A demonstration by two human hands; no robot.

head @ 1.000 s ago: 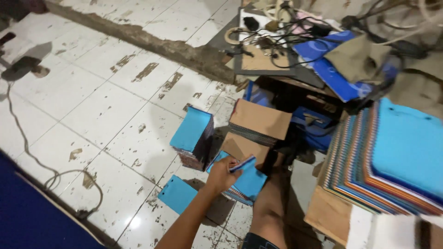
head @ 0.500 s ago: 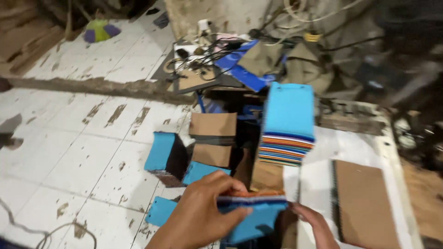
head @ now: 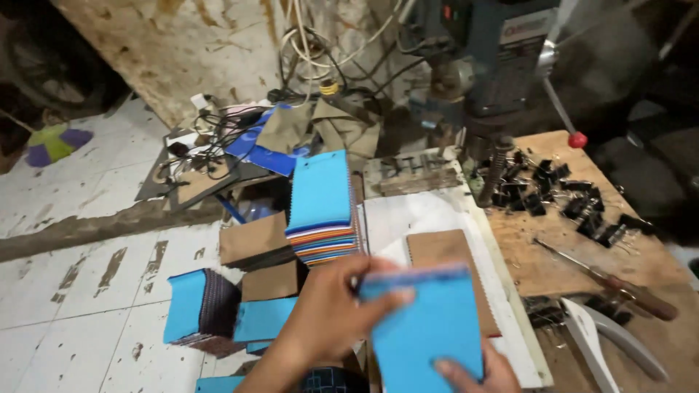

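Both my hands hold a stack of blue-covered booklets [head: 426, 327] in front of me. My left hand [head: 331, 309] grips its top left corner with fingers curled over the edge. My right hand [head: 473, 372] supports it from below at the bottom edge of the view. Just beyond the stack a brown cardboard sheet [head: 444, 251] lies on a white board [head: 437, 211]. A tall pile of blue and multicoloured booklets [head: 320, 207] stands to the left of that board.
A drill press [head: 495, 65] stands at the back over a wooden bench [head: 575, 255] with several black binder clips [head: 561, 193], a screwdriver [head: 611, 280] and a white-handled tool [head: 608, 338]. Brown cardboard stacks [head: 255, 244] and blue stacks [head: 196, 306] sit on the tiled floor [head: 80, 291]. Tangled cables [head: 218, 138] lie behind.
My left hand picked a blue stack up from the floor piles, my right hand joined it, and the view swung right to the bench and drill press.
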